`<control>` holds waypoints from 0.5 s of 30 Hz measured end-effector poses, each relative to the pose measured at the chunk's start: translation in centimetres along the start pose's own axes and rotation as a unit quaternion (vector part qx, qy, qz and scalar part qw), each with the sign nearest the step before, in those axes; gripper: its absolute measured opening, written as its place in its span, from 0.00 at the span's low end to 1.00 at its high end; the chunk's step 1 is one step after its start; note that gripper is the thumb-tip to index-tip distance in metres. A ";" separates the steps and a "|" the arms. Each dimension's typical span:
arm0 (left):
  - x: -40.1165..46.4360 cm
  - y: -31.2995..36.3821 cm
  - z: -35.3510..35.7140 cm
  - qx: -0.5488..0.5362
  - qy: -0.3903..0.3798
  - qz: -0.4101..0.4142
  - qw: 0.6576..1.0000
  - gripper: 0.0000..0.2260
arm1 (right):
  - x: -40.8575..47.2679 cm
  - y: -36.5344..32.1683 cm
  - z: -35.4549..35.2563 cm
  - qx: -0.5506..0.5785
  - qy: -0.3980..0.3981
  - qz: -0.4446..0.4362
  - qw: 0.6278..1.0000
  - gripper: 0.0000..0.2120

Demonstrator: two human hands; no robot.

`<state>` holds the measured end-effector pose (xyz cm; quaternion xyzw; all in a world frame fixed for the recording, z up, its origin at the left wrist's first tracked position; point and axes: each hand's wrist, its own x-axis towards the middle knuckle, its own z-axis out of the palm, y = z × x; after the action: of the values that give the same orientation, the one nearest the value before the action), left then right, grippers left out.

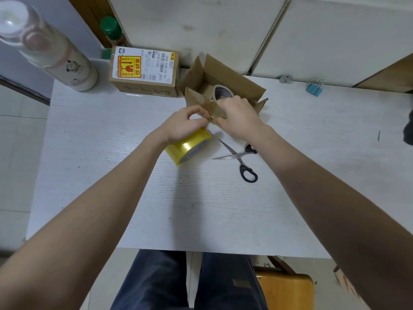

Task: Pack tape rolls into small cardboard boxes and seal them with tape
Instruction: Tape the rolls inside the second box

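Observation:
An open small cardboard box stands at the table's far middle with its flaps spread. A tape roll sits upright inside it. My right hand grips the box's near flap, fingers curled over its edge. Just left of it, my left hand pinches the same flap's near edge. A yellow tape roll lies on its side on the table, partly under my left wrist.
Black-handled scissors lie open right of the yellow roll. A sealed labelled box stands left of the open one. A tall bottle is at far left and a blue binder clip at far right. White table.

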<state>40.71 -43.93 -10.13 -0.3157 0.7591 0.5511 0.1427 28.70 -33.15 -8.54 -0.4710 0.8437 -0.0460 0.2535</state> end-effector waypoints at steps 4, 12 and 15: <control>0.0 0.2 0.0 0.015 -0.005 0.000 1.000 0.15 | -0.3 -0.3 0.1 -0.007 0.000 0.018 1.000 0.08; -1.1 0.6 0.2 0.045 0.058 -0.001 0.997 0.15 | -0.6 -1.9 0.6 0.032 0.037 0.069 0.996 0.22; -1.5 0.4 0.0 0.052 0.052 -0.008 0.997 0.14 | -0.9 -2.6 1.3 0.045 0.041 0.081 0.995 0.21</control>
<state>41.57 -43.40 -9.01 -0.3418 0.7909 0.4923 0.1234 31.66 -33.65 -8.48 -0.3869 0.8858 -0.0826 0.2426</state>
